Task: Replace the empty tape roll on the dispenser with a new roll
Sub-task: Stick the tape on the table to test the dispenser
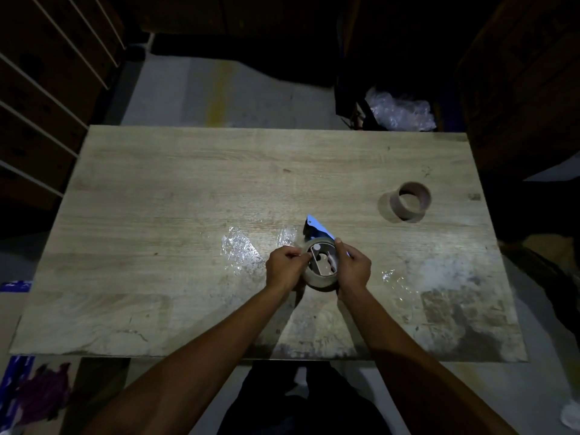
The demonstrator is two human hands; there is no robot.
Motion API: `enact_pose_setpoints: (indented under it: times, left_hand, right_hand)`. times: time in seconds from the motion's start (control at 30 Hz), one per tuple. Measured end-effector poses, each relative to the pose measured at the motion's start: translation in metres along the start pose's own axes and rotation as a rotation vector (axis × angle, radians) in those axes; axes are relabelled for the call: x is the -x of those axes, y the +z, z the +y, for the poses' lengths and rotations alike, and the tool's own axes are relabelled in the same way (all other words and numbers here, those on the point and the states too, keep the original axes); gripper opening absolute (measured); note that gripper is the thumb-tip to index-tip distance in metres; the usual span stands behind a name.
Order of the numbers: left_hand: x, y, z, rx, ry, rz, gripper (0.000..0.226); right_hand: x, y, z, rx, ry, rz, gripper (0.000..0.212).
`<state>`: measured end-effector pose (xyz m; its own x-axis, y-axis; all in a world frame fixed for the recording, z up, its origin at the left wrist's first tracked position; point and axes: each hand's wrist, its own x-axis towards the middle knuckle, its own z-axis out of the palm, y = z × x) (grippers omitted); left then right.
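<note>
two hands meet just below the centre of the frame over the tape dispenser (pixel 317 243), whose blue-lit metal front end points toward the upper middle of the wooden table (pixel 157 215). the new tape roll (pixel 320 279) already sits around the dispenser's hub, so the step in hand looks like seating the roll and freeing its loose end. the left hand (pixel 284 266) is pinched together at the roll's left rim, thumb and forefinger closed on what may be the tape's end, though the strip itself is too small to tell. the right hand (pixel 354 266) is clamped around the right side of the roll and dispenser body, steadying them. the empty cardboard core (pixel 409 200) lies well apart at the right of the frame, on its side on the table. crumpled clear film (pixel 238 246) lies left of the hands. the next move likely calls for drawing the tape's end forward toward the blade while the right hand holds the body firm.
</note>
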<state>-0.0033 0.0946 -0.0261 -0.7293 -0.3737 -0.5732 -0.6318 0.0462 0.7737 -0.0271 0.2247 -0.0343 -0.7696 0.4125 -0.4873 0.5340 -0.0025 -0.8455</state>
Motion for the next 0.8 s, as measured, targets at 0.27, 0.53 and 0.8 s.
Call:
enact_pose_setpoints:
  times: [0.27,0.53,0.8]
  left_hand:
    - [0.006,0.0,-0.004,-0.138,0.17,0.011,0.016]
    - [0.012,-0.005,-0.004,-0.271,0.378,0.014,0.027]
    - [0.012,-0.008,-0.011,-0.324,0.414,0.011,0.033]
  right_hand:
    - [0.0,-0.018,-0.007,0.47,-0.334,-0.089,0.023]
    - [0.0,-0.023,-0.01,0.576,-0.419,-0.134,0.021]
    - [0.003,-0.028,-0.006,0.734,-0.486,-0.13,0.036]
